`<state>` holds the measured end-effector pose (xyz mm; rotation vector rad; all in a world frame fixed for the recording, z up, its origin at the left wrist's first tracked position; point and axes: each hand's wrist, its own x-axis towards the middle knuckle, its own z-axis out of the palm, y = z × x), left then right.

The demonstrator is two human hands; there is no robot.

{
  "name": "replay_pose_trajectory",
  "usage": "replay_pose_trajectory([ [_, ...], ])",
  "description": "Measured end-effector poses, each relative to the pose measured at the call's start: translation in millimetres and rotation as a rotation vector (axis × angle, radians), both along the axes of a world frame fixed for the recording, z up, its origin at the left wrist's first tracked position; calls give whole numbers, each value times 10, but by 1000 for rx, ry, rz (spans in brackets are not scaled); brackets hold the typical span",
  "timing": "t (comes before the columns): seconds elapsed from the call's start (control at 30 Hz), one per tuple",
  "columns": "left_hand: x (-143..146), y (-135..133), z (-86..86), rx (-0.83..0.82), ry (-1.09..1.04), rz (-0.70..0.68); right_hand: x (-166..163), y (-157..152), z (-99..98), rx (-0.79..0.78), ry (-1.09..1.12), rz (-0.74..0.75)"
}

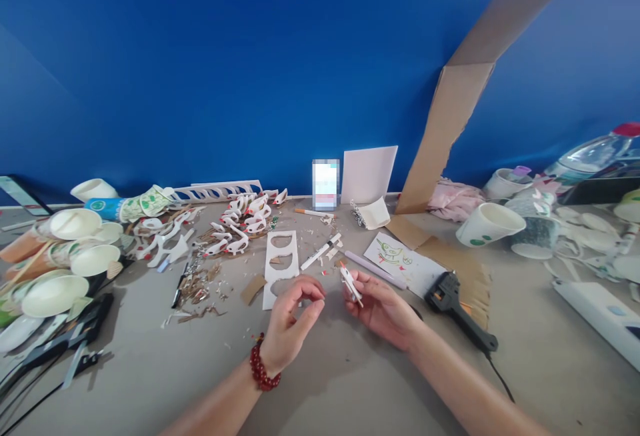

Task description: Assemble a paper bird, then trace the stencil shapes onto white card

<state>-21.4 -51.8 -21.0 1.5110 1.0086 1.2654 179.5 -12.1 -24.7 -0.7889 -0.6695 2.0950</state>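
Observation:
My right hand (383, 308) holds a small white paper cut-out with red marks (350, 283) between thumb and fingers, just above the grey table. Beside it, my left hand (293, 319), with a red bead bracelet on the wrist, has its fingertips curled together in a pinch; whatever is in them is too small to make out. A white card with cut-out holes (280, 264) lies just beyond my left hand. A pile of similar white and red cut-outs (245, 219) sits farther back.
Paper cups (60, 269) are stacked at the left beside black tools (65, 343). A black glue gun (457, 309) with its cord lies right of my hand, near a drawing sheet (400, 259). More cups (487, 223), a white power strip (597, 309) and leaning cardboard (450, 123) stand at the right.

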Motion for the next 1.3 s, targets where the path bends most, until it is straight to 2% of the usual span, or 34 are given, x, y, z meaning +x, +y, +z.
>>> replay_pose_trajectory([
  [0.17, 10, 3, 3, -29, 18, 4, 5, 3, -8, 3, 27, 4],
  [0.37, 10, -6, -13, -76, -17, -15, -3, -13, 5, 32, -26, 33],
  [0.5, 22, -10, 22, -53, -8, 23, -19, -34, -25, 85, -74, 21],
  [0.73, 4, -24, 53, 58, 51, 144, -37, -117, -28, 437, -361, -128],
  [0.9, -10, -38, 57, 154, 121, 147, -30, -183, -35, 748, -589, -220],
  [1.1, -36, -70, 45, 388, 210, 170, 8, -202, 33, 1164, -607, -241],
  [1.2, -68, -88, 59, 494, 283, 194, 32, -190, 77, 1279, -608, -245],
  [1.3, -93, -95, 82, 527, 351, 167, 45, -177, 89, 1328, -596, -228],
])
